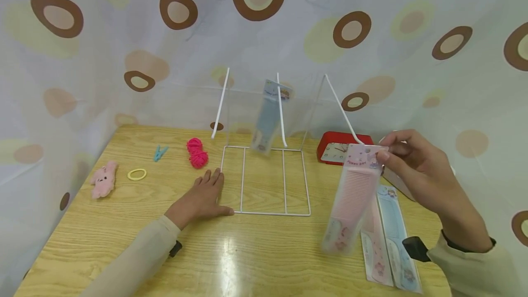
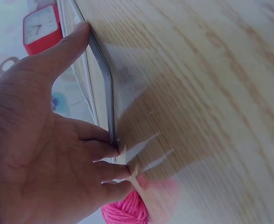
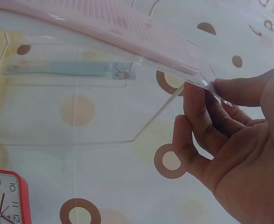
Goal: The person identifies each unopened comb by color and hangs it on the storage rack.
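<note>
In the head view my right hand (image 1: 425, 173) pinches the top edge of a packaged pink comb (image 1: 355, 191), which hangs down at the tip of the white wire rack's right prong (image 1: 344, 111). Whether the prong passes through the package hole I cannot tell. A packaged blue comb (image 1: 268, 118) hangs on the middle prong (image 1: 281, 118). My left hand (image 1: 202, 196) lies with fingers spread at the left front corner of the rack base (image 1: 268, 214). In the left wrist view, the thumb and fingertips touch the base wire (image 2: 109, 93).
Another pink comb (image 1: 378, 251) and a blue comb (image 1: 397, 237) lie packaged at the right. Behind them stands a red clock (image 1: 326, 148). Pink yarn (image 1: 197, 152), a blue clothespin (image 1: 160, 152), a yellow band (image 1: 137, 174) and a pink plush toy (image 1: 104, 179) lie left.
</note>
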`<action>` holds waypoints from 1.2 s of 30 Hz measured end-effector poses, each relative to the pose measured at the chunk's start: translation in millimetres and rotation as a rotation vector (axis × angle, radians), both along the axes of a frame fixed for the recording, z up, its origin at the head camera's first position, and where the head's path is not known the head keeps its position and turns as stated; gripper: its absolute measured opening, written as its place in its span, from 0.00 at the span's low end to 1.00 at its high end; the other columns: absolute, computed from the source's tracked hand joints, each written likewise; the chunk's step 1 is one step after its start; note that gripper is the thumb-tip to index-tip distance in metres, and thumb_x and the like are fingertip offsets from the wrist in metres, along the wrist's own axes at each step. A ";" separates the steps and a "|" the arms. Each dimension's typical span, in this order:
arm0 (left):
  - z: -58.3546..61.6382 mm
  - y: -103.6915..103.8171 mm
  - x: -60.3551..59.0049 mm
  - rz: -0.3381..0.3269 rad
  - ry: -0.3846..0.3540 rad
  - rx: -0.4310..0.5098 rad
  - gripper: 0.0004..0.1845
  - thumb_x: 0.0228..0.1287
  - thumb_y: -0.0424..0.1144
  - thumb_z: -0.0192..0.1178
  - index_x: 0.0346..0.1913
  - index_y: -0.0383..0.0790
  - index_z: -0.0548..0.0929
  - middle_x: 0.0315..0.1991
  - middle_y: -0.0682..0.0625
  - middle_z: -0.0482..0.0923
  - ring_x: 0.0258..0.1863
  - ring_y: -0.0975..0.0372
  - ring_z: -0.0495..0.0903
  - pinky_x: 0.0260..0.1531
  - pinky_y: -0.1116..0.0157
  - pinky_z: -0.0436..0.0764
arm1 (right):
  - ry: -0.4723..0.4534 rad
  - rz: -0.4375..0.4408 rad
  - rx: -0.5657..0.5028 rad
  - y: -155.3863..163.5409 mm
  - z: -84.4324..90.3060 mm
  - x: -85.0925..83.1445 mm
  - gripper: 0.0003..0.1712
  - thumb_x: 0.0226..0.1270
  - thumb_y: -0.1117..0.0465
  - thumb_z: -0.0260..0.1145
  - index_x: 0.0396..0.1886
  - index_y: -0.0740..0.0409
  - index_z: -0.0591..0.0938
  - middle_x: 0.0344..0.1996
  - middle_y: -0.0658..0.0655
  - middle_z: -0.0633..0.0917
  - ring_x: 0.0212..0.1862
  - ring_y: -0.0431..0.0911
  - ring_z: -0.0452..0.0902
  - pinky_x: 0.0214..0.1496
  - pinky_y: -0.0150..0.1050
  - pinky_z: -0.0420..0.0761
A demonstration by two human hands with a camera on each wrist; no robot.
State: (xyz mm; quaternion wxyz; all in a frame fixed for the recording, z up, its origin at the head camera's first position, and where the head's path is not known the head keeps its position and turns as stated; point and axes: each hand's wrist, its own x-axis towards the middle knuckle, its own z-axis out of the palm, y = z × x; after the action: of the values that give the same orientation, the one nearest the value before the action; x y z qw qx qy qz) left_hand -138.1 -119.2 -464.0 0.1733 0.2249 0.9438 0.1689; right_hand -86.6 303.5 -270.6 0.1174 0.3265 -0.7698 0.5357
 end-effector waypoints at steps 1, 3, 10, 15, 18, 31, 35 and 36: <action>-0.5 -0.1 0.0 0.001 -0.002 -0.002 0.58 0.61 0.63 0.65 0.77 0.25 0.50 0.78 0.31 0.42 0.77 0.36 0.42 0.72 0.39 0.49 | 0.001 0.003 -0.012 -1.3 0.0 -1.5 0.13 0.64 0.84 0.59 0.47 0.82 0.71 0.38 0.58 0.86 0.37 0.42 0.81 0.44 0.24 0.80; -1.6 -0.2 0.0 0.003 -0.005 -0.004 0.58 0.61 0.63 0.65 0.77 0.25 0.50 0.78 0.31 0.42 0.77 0.36 0.41 0.72 0.39 0.48 | -0.002 -0.007 -0.013 -3.7 -0.1 -4.0 0.13 0.64 0.84 0.58 0.47 0.82 0.71 0.38 0.57 0.86 0.38 0.42 0.81 0.44 0.24 0.80; -2.1 0.2 1.2 -0.001 0.002 -0.005 0.58 0.61 0.63 0.65 0.77 0.25 0.50 0.78 0.31 0.43 0.77 0.36 0.43 0.72 0.39 0.50 | -0.030 0.027 -0.111 -7.9 -6.5 -11.1 0.15 0.61 0.88 0.55 0.47 0.82 0.71 0.37 0.59 0.85 0.38 0.44 0.80 0.43 0.25 0.80; -1.5 0.4 1.0 -0.001 0.009 0.002 0.58 0.61 0.63 0.65 0.77 0.24 0.51 0.78 0.30 0.44 0.77 0.36 0.43 0.72 0.39 0.50 | -0.031 0.008 -0.105 -8.6 -7.7 -14.0 0.13 0.64 0.85 0.57 0.48 0.82 0.70 0.38 0.58 0.85 0.40 0.43 0.81 0.44 0.25 0.80; -1.9 0.3 0.4 -0.002 0.011 0.003 0.58 0.61 0.64 0.65 0.77 0.25 0.51 0.78 0.31 0.44 0.77 0.36 0.43 0.72 0.39 0.50 | -0.064 -0.051 -0.061 -8.9 -9.3 -16.1 0.13 0.65 0.84 0.57 0.49 0.79 0.71 0.39 0.57 0.85 0.40 0.43 0.81 0.42 0.25 0.80; -2.3 -1.1 -0.8 -0.002 0.012 0.002 0.58 0.61 0.64 0.65 0.77 0.25 0.51 0.78 0.31 0.43 0.77 0.36 0.42 0.72 0.40 0.50 | -0.112 -0.400 0.409 -19.2 -0.8 -73.6 0.15 0.77 0.61 0.58 0.56 0.64 0.70 0.51 0.60 0.80 0.50 0.51 0.80 0.46 0.19 0.73; -2.1 -1.6 -0.3 0.001 0.008 0.009 0.58 0.61 0.63 0.65 0.77 0.25 0.51 0.78 0.31 0.44 0.77 0.36 0.43 0.72 0.39 0.50 | -0.171 -0.408 0.436 -24.4 4.4 -105.2 0.17 0.79 0.55 0.56 0.56 0.61 0.69 0.49 0.61 0.82 0.47 0.54 0.80 0.48 0.29 0.74; -2.1 -1.6 -0.2 0.003 0.007 0.010 0.58 0.61 0.63 0.65 0.77 0.25 0.51 0.78 0.31 0.44 0.77 0.36 0.43 0.72 0.39 0.50 | -0.177 -0.412 0.442 -25.5 4.8 -112.7 0.17 0.79 0.54 0.55 0.56 0.61 0.69 0.48 0.61 0.83 0.45 0.54 0.81 0.48 0.33 0.75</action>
State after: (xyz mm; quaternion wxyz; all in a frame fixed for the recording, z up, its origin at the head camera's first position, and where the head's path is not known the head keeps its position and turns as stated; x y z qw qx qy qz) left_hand -138.3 -120.8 -466.1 0.1687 0.2251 0.9439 0.1733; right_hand -199.3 278.0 -265.7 0.0822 0.1332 -0.9248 0.3467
